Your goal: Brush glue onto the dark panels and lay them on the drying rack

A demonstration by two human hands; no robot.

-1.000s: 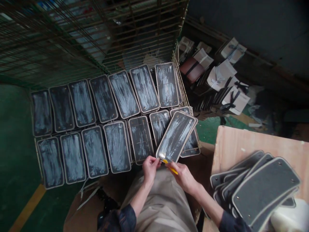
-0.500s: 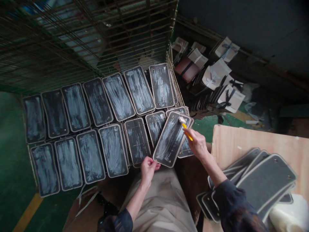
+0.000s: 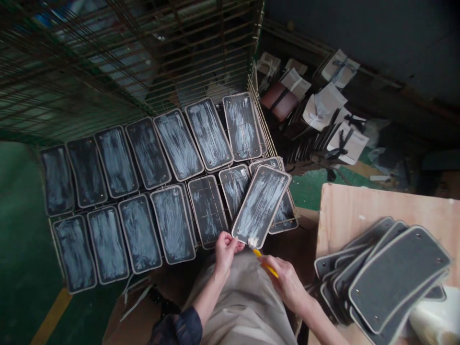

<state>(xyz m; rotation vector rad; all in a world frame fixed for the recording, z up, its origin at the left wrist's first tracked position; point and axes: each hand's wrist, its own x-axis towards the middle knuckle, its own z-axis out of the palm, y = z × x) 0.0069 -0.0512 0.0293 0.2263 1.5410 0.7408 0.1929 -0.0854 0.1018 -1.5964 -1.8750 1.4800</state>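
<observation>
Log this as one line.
left hand: pinching corner of streaked panel | right hand: holding yellow brush | bristles: at panel's near end | wooden surface: stacked panels

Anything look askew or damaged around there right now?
No clear damage shows. The panel in the left hand slants across others on the wire rack, leaning opposite to most; the stack on the wooden table is fanned unevenly, edges not aligned.

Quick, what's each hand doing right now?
Left hand: closed, pinching a white-streaked panel at its near edge.
Right hand: closed, holding a yellow-handled brush.
</observation>
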